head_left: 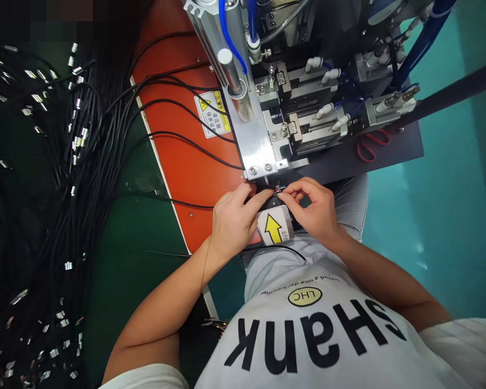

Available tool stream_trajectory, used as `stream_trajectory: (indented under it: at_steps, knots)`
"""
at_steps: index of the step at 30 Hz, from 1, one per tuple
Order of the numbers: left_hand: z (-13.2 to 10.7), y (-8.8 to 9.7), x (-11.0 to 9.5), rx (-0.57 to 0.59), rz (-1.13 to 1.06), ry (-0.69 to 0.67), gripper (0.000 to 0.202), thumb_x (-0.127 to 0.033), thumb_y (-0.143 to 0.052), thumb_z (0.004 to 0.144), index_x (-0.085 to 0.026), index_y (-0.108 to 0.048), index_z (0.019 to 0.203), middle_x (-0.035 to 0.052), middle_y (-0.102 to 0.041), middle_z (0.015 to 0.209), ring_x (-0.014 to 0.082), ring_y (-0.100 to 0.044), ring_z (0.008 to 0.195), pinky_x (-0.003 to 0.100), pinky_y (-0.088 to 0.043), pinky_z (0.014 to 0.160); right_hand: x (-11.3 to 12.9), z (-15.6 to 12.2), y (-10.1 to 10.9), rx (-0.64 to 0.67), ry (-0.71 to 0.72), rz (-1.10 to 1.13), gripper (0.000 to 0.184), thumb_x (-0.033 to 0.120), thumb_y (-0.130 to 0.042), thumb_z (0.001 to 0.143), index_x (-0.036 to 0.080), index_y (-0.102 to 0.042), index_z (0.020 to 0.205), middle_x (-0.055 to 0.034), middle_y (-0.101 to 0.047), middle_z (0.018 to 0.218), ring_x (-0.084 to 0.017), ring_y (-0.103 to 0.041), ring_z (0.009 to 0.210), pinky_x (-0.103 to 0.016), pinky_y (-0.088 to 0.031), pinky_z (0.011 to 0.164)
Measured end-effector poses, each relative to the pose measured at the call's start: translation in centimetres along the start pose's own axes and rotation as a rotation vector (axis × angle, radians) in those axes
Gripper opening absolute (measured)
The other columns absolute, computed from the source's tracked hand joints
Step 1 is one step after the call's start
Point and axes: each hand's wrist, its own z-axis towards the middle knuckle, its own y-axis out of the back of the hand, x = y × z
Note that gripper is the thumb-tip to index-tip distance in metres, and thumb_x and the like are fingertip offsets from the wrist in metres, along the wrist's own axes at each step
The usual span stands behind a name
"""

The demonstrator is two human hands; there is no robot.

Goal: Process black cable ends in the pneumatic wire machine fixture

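My left hand (235,217) is closed at the front edge of the machine, thumb and forefinger pinching the end of a black cable (182,203) that runs in from the left beneath it. Thin coloured wires (281,189) fan out at that cable end. From the other side, my right hand (316,209) pinches these wires between thumb and forefinger. The fingertips of both hands nearly meet, and they partly cover the wire tips. Just below lies a white label with a yellow arrow (274,228). Another black cable (281,247) crosses under my wrists, its end near my shirt.
A metal machine plate (259,154) with pneumatic cylinders (318,129) stands just beyond my hands. Several black cables lie over the orange base plate (178,167) beside a warning label (213,113). A large bundle of black cables (101,146) with shiny ends covers the green mat on the left.
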Motion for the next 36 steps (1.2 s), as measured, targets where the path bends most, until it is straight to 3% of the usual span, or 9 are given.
stream_trajectory:
  at_steps: [4,7,10,14,17,23,27,31,36]
  knots:
    - [0.0,0.0,-0.1,-0.011,-0.005,0.002,0.034,-0.024,-0.042,0.099,-0.023,-0.068,0.120,0.0088,-0.063,0.097,0.0176,-0.058,0.081,0.028,-0.043,0.067,0.0,0.3,0.3,-0.031,0.249,-0.314,0.012,0.027,-0.059,0.096,0.021,-0.067,0.088,-0.0003,-0.071,0.081,-0.015,-0.062,0.070,-0.033,-0.041,0.069]
    - [0.0,0.0,-0.1,0.000,-0.004,0.009,0.034,-0.024,-0.042,0.099,-0.024,-0.068,0.121,0.0089,-0.063,0.098,0.0174,-0.058,0.081,0.028,-0.043,0.067,0.3,0.7,0.7,-0.015,0.316,-0.412,0.011,0.025,-0.058,0.096,0.020,-0.065,0.089,-0.0014,-0.071,0.083,-0.015,-0.062,0.071,-0.033,-0.038,0.068]
    - [0.0,0.0,-0.1,0.014,-0.004,0.013,0.035,-0.023,-0.042,0.098,-0.024,-0.067,0.123,0.0091,-0.062,0.099,0.0174,-0.058,0.081,0.028,-0.044,0.068,0.2,1.1,0.6,0.044,0.220,-0.322,0.013,0.025,-0.055,0.096,0.019,-0.063,0.088,-0.0022,-0.067,0.083,-0.015,-0.059,0.071,-0.032,-0.039,0.068]
    - [-0.1,0.0,0.0,0.010,-0.007,0.010,0.037,-0.019,-0.041,0.097,-0.024,-0.067,0.122,0.0092,-0.062,0.100,0.0174,-0.058,0.082,0.028,-0.044,0.068,-1.0,1.3,-0.1,0.142,-0.083,0.126,0.016,0.031,-0.056,0.096,0.020,-0.059,0.086,0.0011,-0.058,0.072,-0.012,-0.053,0.061,-0.027,-0.040,0.059]
    - [-0.1,0.0,0.0,-0.001,-0.017,0.005,0.036,-0.018,-0.041,0.097,-0.024,-0.068,0.121,0.0090,-0.062,0.099,0.0173,-0.058,0.082,0.028,-0.043,0.068,-1.7,1.4,-0.3,0.171,-0.235,0.306,0.021,0.040,-0.059,0.094,0.020,-0.061,0.088,0.0026,-0.055,0.068,-0.010,-0.046,0.053,-0.026,-0.035,0.051]
    - [-0.2,0.0,0.0,0.000,-0.012,0.009,0.037,-0.018,-0.041,0.097,-0.025,-0.067,0.122,0.0093,-0.063,0.100,0.0180,-0.059,0.086,0.028,-0.044,0.070,-0.5,2.0,-0.7,0.123,-0.248,0.356,0.021,0.041,-0.067,0.088,0.021,-0.070,0.092,0.0022,-0.058,0.071,-0.009,-0.043,0.052,-0.026,-0.035,0.051]
    - [-0.2,-0.1,0.0,-0.003,-0.013,-0.003,0.035,-0.019,-0.044,0.097,-0.024,-0.067,0.122,0.0091,-0.063,0.101,0.0184,-0.059,0.087,0.028,-0.044,0.070,0.6,1.9,-1.1,-0.020,-0.145,0.266,0.009,0.029,-0.066,0.087,0.021,-0.069,0.085,0.0000,-0.060,0.079,-0.010,-0.046,0.057,-0.027,-0.041,0.056]
    - [-0.2,-0.1,0.2,-0.003,-0.027,-0.013,0.034,-0.018,-0.043,0.097,-0.023,-0.067,0.121,0.0087,-0.065,0.100,0.0198,-0.061,0.092,0.029,-0.043,0.072,0.8,1.4,-0.7,-0.051,-0.058,0.214,0.007,0.025,-0.064,0.088,0.021,-0.068,0.084,-0.0022,-0.062,0.087,-0.011,-0.053,0.062,-0.029,-0.044,0.061]
    - [-0.3,-0.1,0.2,0.018,-0.014,-0.002,0.032,-0.014,-0.043,0.095,-0.021,-0.064,0.119,0.0075,-0.066,0.095,0.0187,-0.058,0.081,0.031,-0.040,0.069,-0.3,1.9,-0.6,0.077,-0.290,0.353,0.013,0.032,-0.065,0.088,0.020,-0.064,0.083,0.0030,-0.057,0.067,-0.008,-0.042,0.049,-0.026,-0.037,0.051]
